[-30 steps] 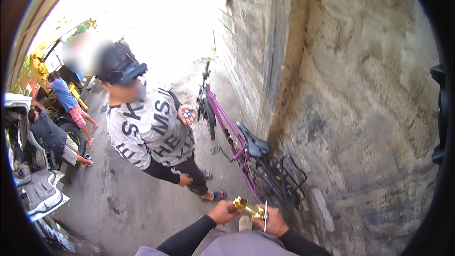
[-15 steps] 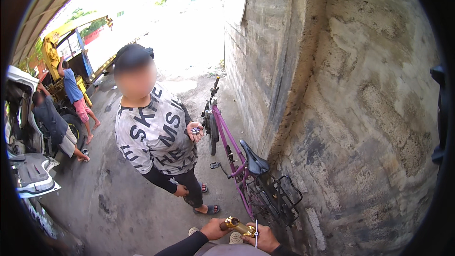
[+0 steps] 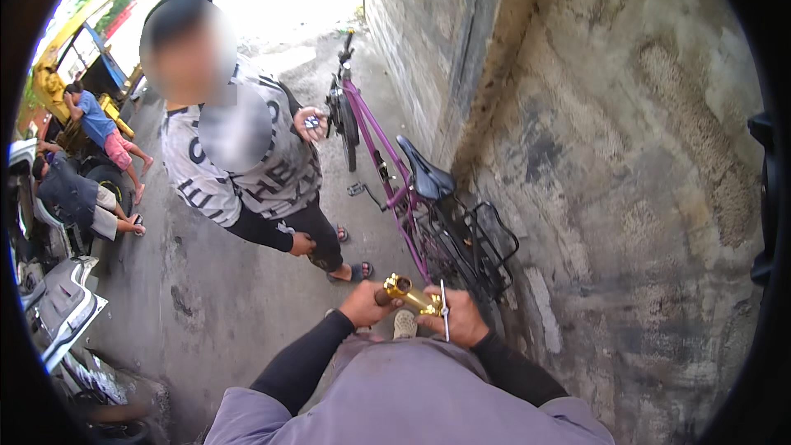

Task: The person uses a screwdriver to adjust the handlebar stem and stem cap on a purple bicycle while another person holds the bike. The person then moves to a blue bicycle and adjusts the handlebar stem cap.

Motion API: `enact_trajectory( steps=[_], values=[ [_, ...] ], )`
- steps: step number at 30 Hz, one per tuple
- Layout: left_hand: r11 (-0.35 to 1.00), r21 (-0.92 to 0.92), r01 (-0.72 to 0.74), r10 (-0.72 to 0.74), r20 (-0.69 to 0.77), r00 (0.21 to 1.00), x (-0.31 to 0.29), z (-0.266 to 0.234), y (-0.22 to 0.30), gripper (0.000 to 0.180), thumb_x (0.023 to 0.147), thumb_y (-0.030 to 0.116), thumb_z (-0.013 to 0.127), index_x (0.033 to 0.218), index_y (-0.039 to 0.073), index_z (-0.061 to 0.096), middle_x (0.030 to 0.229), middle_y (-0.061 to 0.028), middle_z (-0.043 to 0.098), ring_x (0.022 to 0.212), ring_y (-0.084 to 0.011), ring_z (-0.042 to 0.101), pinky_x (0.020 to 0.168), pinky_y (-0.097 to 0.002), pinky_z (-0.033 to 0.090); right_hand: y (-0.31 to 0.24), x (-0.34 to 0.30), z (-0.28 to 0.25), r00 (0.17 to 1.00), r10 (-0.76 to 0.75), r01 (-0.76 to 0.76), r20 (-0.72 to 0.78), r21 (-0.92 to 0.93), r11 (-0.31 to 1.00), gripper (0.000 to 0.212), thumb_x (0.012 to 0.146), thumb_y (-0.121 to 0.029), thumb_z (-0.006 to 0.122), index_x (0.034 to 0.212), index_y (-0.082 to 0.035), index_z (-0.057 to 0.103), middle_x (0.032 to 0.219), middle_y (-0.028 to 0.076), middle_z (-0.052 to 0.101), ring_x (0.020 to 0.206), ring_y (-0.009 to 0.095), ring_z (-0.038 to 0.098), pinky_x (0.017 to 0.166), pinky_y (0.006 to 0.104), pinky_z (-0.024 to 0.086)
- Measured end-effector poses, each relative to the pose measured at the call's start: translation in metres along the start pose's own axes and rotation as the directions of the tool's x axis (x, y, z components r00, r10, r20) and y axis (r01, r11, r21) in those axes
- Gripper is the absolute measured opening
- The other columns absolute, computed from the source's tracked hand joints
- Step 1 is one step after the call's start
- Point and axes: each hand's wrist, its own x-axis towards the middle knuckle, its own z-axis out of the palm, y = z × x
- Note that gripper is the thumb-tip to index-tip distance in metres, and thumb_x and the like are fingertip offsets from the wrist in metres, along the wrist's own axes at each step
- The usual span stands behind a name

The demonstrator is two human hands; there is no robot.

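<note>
In front of my body, my left hand and my right hand hold a shiny gold-coloured metal cylinder between them. My left fingers are closed at its wider, open-ended head. My right hand is closed round the other end, where a thin silver rod stands crosswise by the fingers. Part of the cylinder is hidden by my right hand. Facing me, a person in a patterned grey shirt holds out an open palm with several small dark and silvery pieces on it.
A purple bicycle stands ahead, its black saddle and rear rack near the rough concrete wall. At the left, two people are beside a vehicle with an open white door panel. A yellow machine is behind them.
My view has tilted down, bringing my forearms and shirt into sight. Both hands keep hold of the gold cylinder. The person opposite still holds out the palm.
</note>
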Motion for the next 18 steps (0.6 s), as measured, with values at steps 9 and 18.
enact_trajectory(
  steps=[9,18],
  values=[
    [0.974,0.195,-0.112,0.142,-0.147,0.979,0.022,-0.004,0.046,0.026,0.098,0.026,0.080,0.100,0.001,0.074,0.072,-0.0141,0.070,0.064,-0.0246,0.067,0.066,-0.0405,0.054,-0.008,-0.005,0.001,0.975,0.092,-0.073,-0.203,0.099,0.992,0.046,0.087,-0.021,0.094,0.120,0.004,0.073,0.088,0.003,0.073,0.078,0.007,0.063,0.071,0.0282,0.054],
    [0.992,0.099,-0.072,0.042,0.279,0.959,0.028,-0.022,0.054,0.034,0.097,0.031,0.082,0.094,-0.001,0.069,0.067,-0.0105,0.062,0.061,-0.0187,0.054,0.062,-0.0406,0.047,0.010,-0.004,-0.034,0.991,-0.130,0.130,-0.001,0.062,0.990,0.057,0.083,-0.023,0.097,0.125,0.003,0.069,0.092,0.006,0.075,0.080,0.012,0.068,0.075,0.0302,0.057]
  ],
)
